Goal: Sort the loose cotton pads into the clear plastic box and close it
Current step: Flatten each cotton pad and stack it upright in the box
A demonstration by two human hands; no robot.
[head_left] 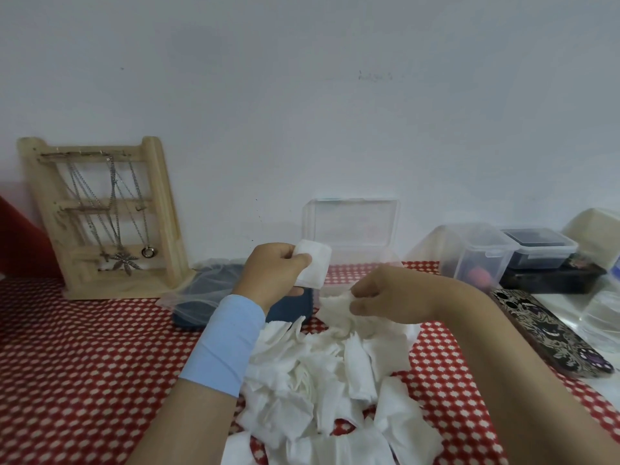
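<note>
Cotton pads (322, 374) mostly lie heaped on the red dotted worktop (84, 357), clear plastic box (349, 226) just behind with its lid up, contents hard to see. Left hand (271, 273) grips a small stack (313, 266), right hand (392, 293) pinches a single pad (335, 305) off the heap

View: single, head-worn, wide-angle.
Facing: forward and down; wall (302, 78) in upper frame, table (84, 347) in lower frame.
Nearness: close; left hand (273, 273) and right hand (389, 297) mid-frame.
</note>
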